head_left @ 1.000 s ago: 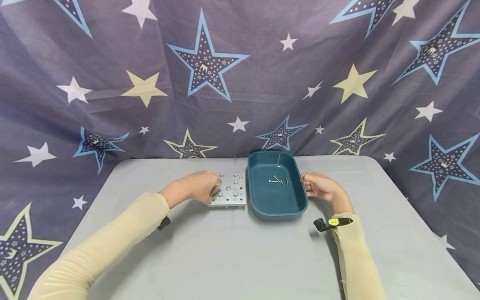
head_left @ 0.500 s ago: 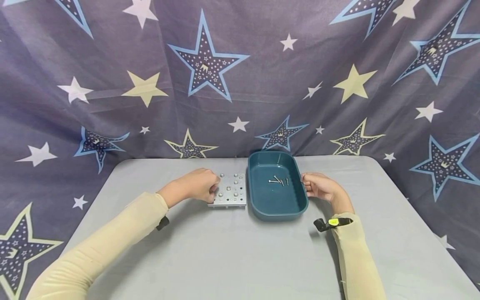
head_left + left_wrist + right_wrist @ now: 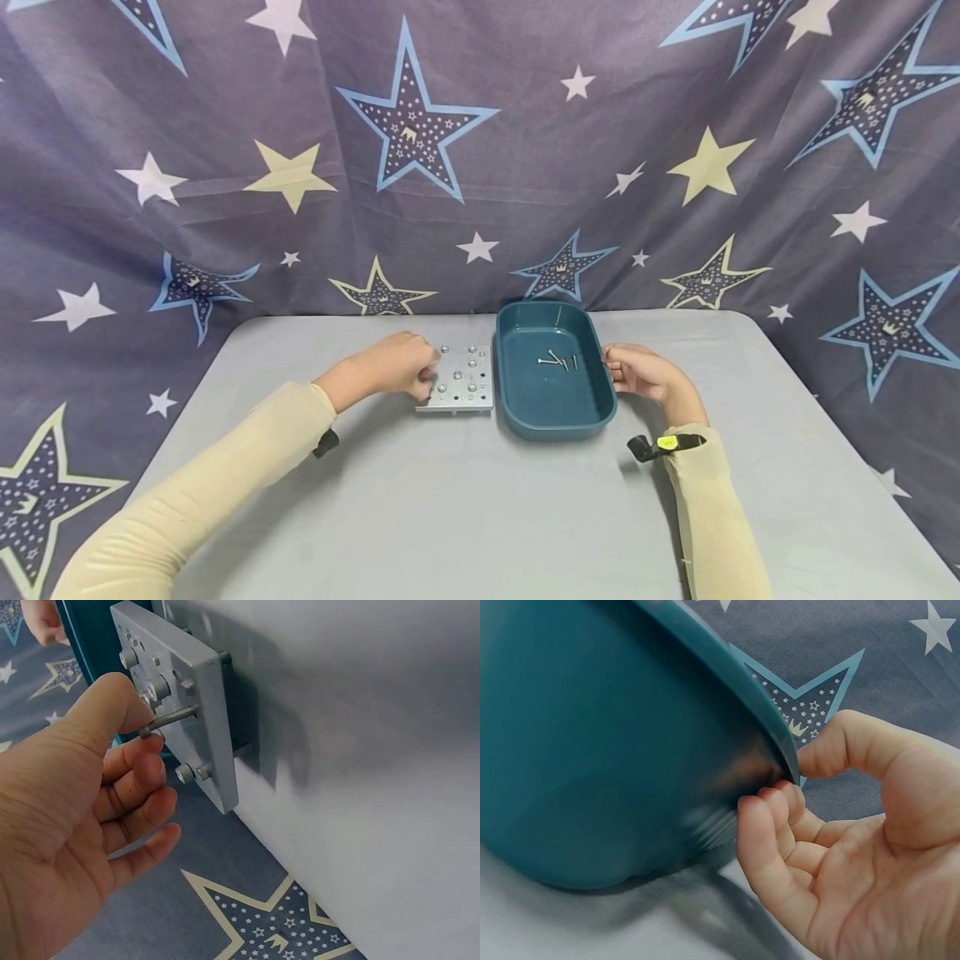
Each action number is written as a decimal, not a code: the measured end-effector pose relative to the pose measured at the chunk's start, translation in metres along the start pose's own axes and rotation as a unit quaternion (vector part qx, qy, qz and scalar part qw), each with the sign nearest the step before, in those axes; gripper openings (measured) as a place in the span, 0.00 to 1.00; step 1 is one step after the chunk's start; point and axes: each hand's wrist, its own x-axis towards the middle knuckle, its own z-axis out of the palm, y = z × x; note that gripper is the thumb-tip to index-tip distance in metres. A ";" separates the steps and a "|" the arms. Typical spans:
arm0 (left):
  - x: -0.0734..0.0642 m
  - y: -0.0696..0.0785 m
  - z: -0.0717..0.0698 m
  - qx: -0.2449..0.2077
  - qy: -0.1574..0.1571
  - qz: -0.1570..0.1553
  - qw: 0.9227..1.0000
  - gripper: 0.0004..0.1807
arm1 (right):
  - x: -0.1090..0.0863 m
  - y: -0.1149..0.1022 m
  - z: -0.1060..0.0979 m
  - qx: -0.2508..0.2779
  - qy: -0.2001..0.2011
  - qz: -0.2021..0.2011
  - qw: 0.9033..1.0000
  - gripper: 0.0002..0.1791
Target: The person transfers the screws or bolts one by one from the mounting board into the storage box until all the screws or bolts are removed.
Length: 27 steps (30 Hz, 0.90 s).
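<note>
My left hand (image 3: 393,367) is over the left side of a silver metal plate (image 3: 457,362) studded with several bolts. In the left wrist view, thumb and index finger pinch the head end of a thin screw (image 3: 171,720), whose far end is at a hole in the plate's face. The other fingers curl loosely below. My right hand (image 3: 637,372) grips the right rim of a teal plastic tray (image 3: 555,404), thumb outside the rim and fingertips against the wall below it in the right wrist view. Several loose screws (image 3: 555,360) lie on the tray's floor.
The plate stands raised on short legs or bolt ends, just left of the tray. Both rest toward the back of a table with a grey cover (image 3: 480,508). A star-patterned cloth (image 3: 480,167) hangs close behind the table.
My left hand has shifted slightly up and to the left over the plate. The right hand, the tray and the loose screws have stayed where they were.
</note>
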 end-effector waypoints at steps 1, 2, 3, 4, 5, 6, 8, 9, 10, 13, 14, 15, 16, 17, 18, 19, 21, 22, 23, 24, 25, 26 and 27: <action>0.000 0.000 -0.001 0.002 0.004 0.003 1.000 0.14 | 0.000 0.000 0.000 -0.001 -0.002 -0.001 1.000 0.15; 0.001 0.001 -0.001 0.005 0.005 0.006 1.000 0.15 | 0.000 0.000 -0.001 -0.002 -0.003 -0.001 1.000 0.15; 0.001 0.001 -0.002 0.008 0.008 0.010 1.000 0.15 | 0.000 0.000 -0.001 -0.003 -0.003 -0.001 1.000 0.15; 0.002 0.002 -0.002 0.010 0.010 0.013 1.000 0.15 | 0.000 0.000 -0.001 -0.004 -0.002 -0.001 1.000 0.15; 0.002 0.002 -0.003 0.012 0.012 0.016 1.000 0.15 | 0.001 0.000 -0.001 -0.005 0.001 0.000 1.000 0.15; 0.002 0.003 -0.003 0.014 0.013 0.018 1.000 0.15 | 0.001 0.000 -0.001 -0.006 0.003 0.001 1.000 0.15; 0.003 0.003 -0.003 0.016 0.014 0.021 1.000 0.15 | 0.001 0.000 -0.001 -0.007 0.005 0.003 1.000 0.15; 0.003 0.004 -0.003 0.017 0.017 0.023 0.999 0.15 | 0.001 0.000 0.000 -0.008 0.005 0.003 1.000 0.15; 0.004 0.004 -0.003 0.018 0.018 0.023 0.999 0.15 | 0.001 0.000 0.000 -0.008 0.005 0.003 1.000 0.15; 0.004 0.005 -0.001 0.025 0.027 0.027 0.999 0.15 | 0.001 0.000 0.001 -0.008 0.001 0.003 1.000 0.15; 0.005 0.005 0.000 0.029 0.031 0.028 0.999 0.14 | 0.001 0.000 0.001 -0.008 0.001 0.003 1.000 0.15; 0.005 0.005 0.001 0.032 0.036 0.030 0.998 0.14 | 0.001 0.000 0.001 -0.007 0.001 0.004 1.000 0.15; 0.005 0.005 0.002 0.035 0.038 0.031 0.998 0.14 | 0.001 0.000 0.001 -0.007 0.002 0.005 1.000 0.15; 0.005 0.005 0.002 0.038 0.041 0.031 0.998 0.13 | 0.002 0.000 0.001 -0.005 0.004 0.005 1.000 0.15; 0.005 0.006 0.003 0.041 0.045 0.032 0.998 0.13 | 0.002 0.000 0.000 -0.004 0.005 0.005 1.000 0.15; 0.005 0.006 0.003 0.042 0.048 0.032 0.997 0.13 | 0.002 0.001 0.000 -0.004 0.006 0.006 1.000 0.14; 0.005 0.006 0.004 0.043 0.053 0.033 0.997 0.13 | 0.002 0.001 0.000 -0.003 0.006 0.005 1.000 0.14; 0.005 0.006 0.004 0.043 0.055 0.033 0.997 0.13 | 0.002 0.001 0.000 -0.003 0.005 0.005 1.000 0.14; 0.005 0.006 0.004 0.043 0.057 0.033 0.997 0.13 | 0.002 0.001 -0.001 -0.002 0.005 0.005 1.000 0.14; 0.005 0.006 0.004 0.042 0.060 0.034 0.997 0.13 | 0.002 0.000 -0.001 -0.002 0.003 0.005 1.000 0.14; 0.005 0.006 0.003 0.041 0.062 0.034 0.997 0.13 | 0.001 0.000 -0.001 -0.002 0.002 0.005 1.000 0.14; 0.005 0.006 0.003 0.041 0.065 0.035 0.996 0.13 | 0.001 0.000 -0.001 -0.001 0.001 0.005 1.000 0.14; 0.005 0.006 0.003 0.040 0.067 0.036 0.996 0.13 | 0.000 -0.001 0.000 -0.001 0.001 0.005 1.000 0.14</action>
